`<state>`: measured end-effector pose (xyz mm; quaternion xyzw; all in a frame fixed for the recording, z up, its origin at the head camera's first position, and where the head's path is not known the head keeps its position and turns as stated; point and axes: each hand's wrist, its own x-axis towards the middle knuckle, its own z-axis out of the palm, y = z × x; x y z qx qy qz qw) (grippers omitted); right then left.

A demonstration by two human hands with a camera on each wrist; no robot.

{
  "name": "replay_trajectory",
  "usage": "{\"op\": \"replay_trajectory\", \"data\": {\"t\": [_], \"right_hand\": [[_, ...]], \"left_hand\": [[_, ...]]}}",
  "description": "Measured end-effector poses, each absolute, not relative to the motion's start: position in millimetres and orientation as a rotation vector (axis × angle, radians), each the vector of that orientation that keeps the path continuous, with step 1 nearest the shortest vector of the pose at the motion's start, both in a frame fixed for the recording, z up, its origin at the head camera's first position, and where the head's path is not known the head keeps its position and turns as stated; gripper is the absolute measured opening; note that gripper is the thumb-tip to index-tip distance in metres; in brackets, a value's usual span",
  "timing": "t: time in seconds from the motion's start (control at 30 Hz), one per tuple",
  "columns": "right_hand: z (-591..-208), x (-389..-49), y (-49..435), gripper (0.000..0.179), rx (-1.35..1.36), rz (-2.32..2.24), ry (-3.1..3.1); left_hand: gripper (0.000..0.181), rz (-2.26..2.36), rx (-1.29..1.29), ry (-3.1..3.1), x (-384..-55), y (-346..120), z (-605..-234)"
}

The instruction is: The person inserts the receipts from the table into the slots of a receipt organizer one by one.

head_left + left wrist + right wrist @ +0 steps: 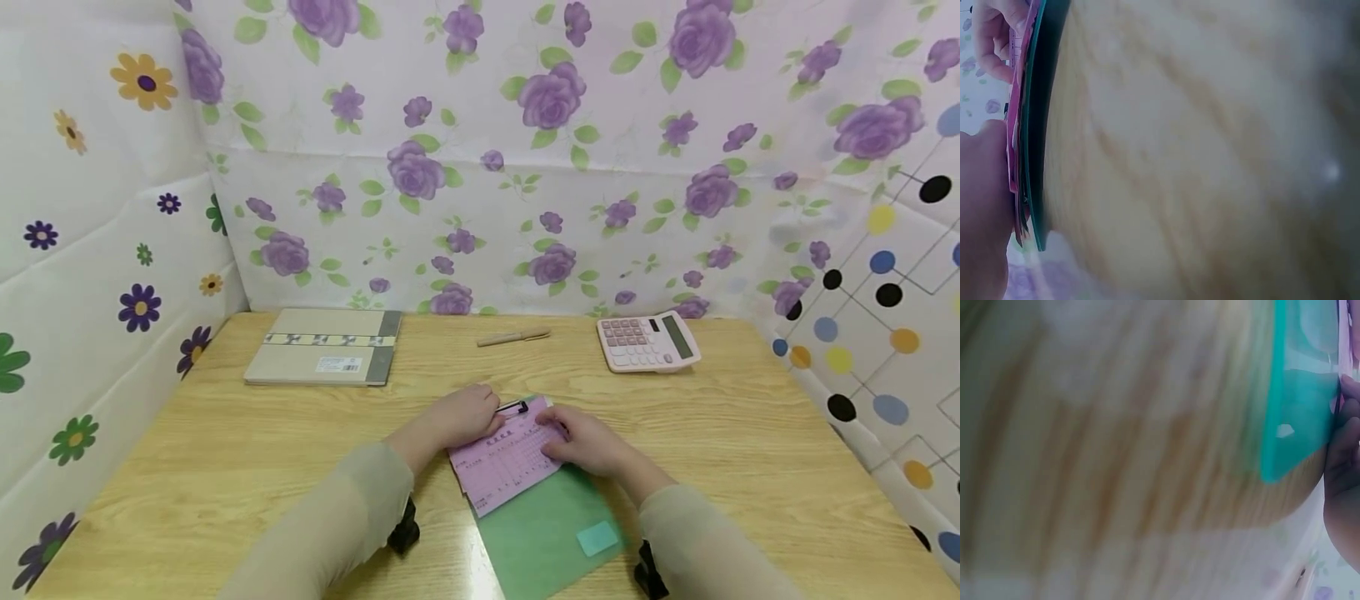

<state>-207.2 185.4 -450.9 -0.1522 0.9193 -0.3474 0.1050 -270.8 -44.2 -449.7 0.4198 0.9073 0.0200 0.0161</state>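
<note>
A green clip folder (555, 533) with a light blue label (597, 539) lies at the front middle of the table in the head view. On it is a pink printed form (502, 467), just below the black and silver clip (517, 407). My left hand (467, 417) grips the folder's top left part beside the clip, its thumb on the form. My right hand (585, 443) pinches the form's right edge with curled fingers. In the left wrist view, the folder (1036, 125) and form appear edge-on, with other thin sheets between them. The undersides of both hands are hidden.
A beige and grey book-like case (318, 346) with a patterned band lies at the back left. A tan pen (513, 337) lies at the back middle, and a pink and white calculator (648, 342) at the back right. Flowered cloth (487, 158) hangs behind the table (225, 467).
</note>
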Motion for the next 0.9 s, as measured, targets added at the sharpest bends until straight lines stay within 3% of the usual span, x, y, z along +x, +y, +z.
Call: {"op": "replay_trajectory", "data": {"t": [0.2,0.9], "right_hand": [[-452,-210,181,0.047,-0.338,-1.012,2.724],[-452,-212,172,0.039,-0.31,-0.897,2.815]], "left_hand": [[0.032,0.125,1.237,2.795,-271,-45,-448],[0.025,0.166,1.376,2.752,-276,-47,-444]]}}
